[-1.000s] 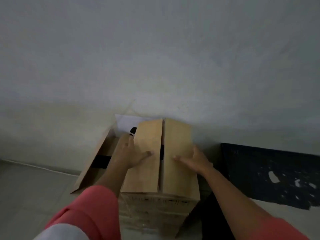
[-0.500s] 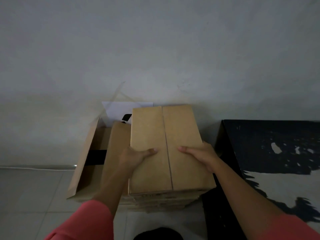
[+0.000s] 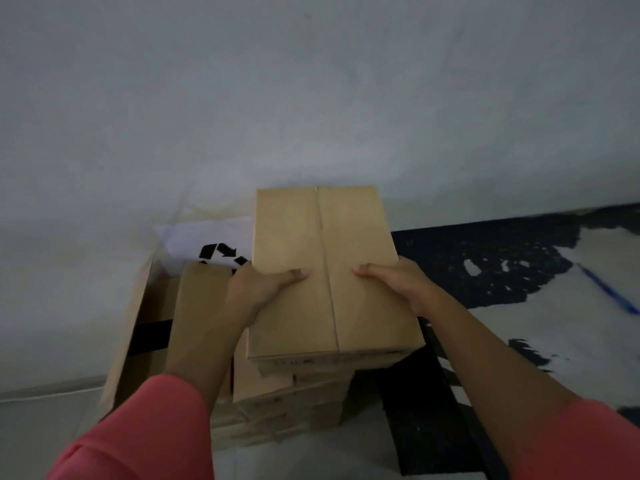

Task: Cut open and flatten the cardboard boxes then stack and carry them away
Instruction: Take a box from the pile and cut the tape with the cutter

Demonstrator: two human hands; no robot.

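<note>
box point(image 3: 325, 271): plain tan | sleeve point(image 3: 145, 434): coral pink | mat point(image 3: 502, 265): black-and-white patches | wall point(image 3: 311, 98): pale grey

head view | faces forward, down | close above box point(image 3: 291, 233)

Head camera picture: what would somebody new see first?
First, the closed cardboard box in the middle, held at its sides by the left hand and right hand, thumbs on top. Under it sits a stack of cardboard boxes. Behind to the left, black recycling arrows show on a white sheet.
</note>
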